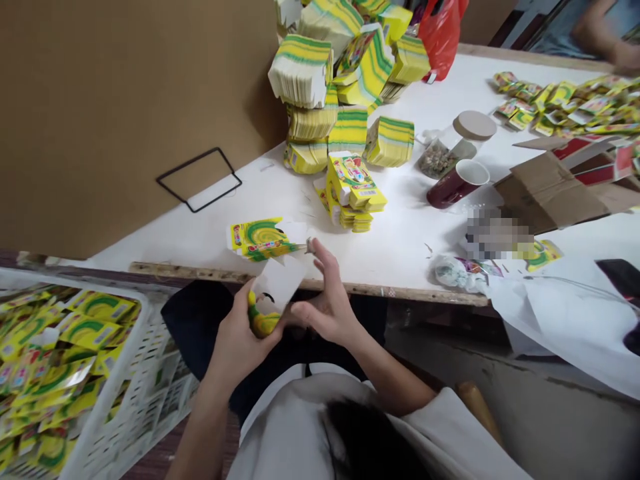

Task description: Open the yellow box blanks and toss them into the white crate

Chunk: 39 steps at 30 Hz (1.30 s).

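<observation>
My left hand grips a small open carton just off the table's front edge. The carton's white inner flap faces up, and a yellow and green part shows by my fingers. My right hand is beside it, index finger and thumb spread apart; its lower fingers are partly hidden. Something small and pale covers the index fingertip. Just beyond my hands, a yellow and green carton lies on the white table with its white flap out.
Stacks of flat yellow cartons and a pile of folded ones stand ahead. To the right are a maroon cup, a jar and a cardboard box. A white crate of filled packs sits lower left. Another person's arm shows top right.
</observation>
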Each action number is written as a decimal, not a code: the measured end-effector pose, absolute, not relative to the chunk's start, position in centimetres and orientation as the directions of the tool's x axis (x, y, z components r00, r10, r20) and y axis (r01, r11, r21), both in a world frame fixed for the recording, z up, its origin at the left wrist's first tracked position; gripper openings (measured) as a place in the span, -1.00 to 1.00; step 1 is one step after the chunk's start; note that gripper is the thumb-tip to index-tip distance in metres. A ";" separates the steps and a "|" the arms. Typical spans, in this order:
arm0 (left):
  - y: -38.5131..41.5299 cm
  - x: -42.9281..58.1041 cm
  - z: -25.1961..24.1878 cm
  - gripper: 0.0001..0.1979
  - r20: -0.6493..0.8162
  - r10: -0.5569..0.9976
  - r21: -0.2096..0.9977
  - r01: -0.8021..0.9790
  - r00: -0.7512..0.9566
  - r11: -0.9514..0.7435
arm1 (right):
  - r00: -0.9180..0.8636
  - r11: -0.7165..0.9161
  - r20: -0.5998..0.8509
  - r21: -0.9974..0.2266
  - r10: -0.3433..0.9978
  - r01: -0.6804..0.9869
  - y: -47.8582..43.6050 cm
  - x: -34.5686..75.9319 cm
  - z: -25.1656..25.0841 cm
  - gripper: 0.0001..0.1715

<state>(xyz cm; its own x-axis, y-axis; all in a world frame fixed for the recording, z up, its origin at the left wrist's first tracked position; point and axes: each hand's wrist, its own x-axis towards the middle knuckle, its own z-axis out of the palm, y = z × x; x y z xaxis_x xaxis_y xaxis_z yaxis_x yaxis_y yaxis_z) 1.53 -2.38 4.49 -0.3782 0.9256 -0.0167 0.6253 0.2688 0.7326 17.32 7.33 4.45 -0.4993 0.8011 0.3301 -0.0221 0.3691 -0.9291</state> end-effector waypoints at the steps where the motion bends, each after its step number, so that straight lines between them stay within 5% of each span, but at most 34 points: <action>1: -2.4 1.9 4.3 -0.22 0.013 0.932 0.731 0.639 -0.363 0.239 | -0.523 0.227 0.226 -0.972 0.822 -0.064 7.3 17.2 4.3 -0.05; 4: -2.4 2.9 3.9 -0.24 0.140 0.941 0.723 0.682 -0.308 0.116 | -0.675 -0.145 -0.032 -0.983 0.737 -0.112 7.3 16.5 3.7 -0.28; 6: -2.4 3.2 3.7 -0.37 0.212 0.943 0.703 0.710 -0.257 0.035 | -0.711 -0.234 -0.096 -0.967 0.697 -0.099 7.2 16.2 3.4 -0.33; 9: -2.4 3.2 3.6 -0.50 0.214 0.956 0.701 0.713 -0.201 -0.007 | -0.709 -0.150 -0.030 -0.983 0.704 -0.107 7.2 16.3 3.1 -0.27; 14: -2.1 2.5 3.2 -0.30 -0.057 0.981 0.770 0.617 -0.185 0.162 | -0.801 0.142 0.162 -0.985 0.576 -0.097 6.7 16.8 3.2 -0.19; 18: -1.9 2.1 2.2 -0.09 0.119 0.956 0.758 0.647 -0.269 0.088 | -0.786 0.406 0.252 -0.914 0.564 -0.002 6.6 16.7 3.3 -0.30; 24: -2.8 0.8 3.4 -0.26 0.155 0.933 0.722 0.682 -0.325 0.117 | -0.811 0.521 0.298 -0.853 0.504 0.010 8.8 17.5 2.6 -0.48; 30: -2.9 0.3 5.2 -0.15 0.126 0.965 0.732 0.678 -0.231 0.067 | -0.934 0.516 0.198 -0.856 0.298 -0.016 10.9 19.3 4.4 -0.63; 32: -2.7 0.5 5.4 -0.15 0.170 0.963 0.703 0.710 -0.210 0.031 | -0.924 0.493 0.198 -0.870 0.327 -0.011 10.8 19.3 4.8 -0.68; 34: -2.5 0.9 5.2 -0.18 0.239 0.946 0.648 0.762 -0.218 0.011 | -0.877 0.472 0.215 -0.882 0.429 0.015 10.1 18.9 4.6 -0.62; 39: -2.5 1.6 4.5 -0.15 0.287 0.929 0.618 0.786 -0.233 0.007 | -0.769 0.365 0.292 -0.928 0.568 -0.082 8.4 18.0 3.2 -0.07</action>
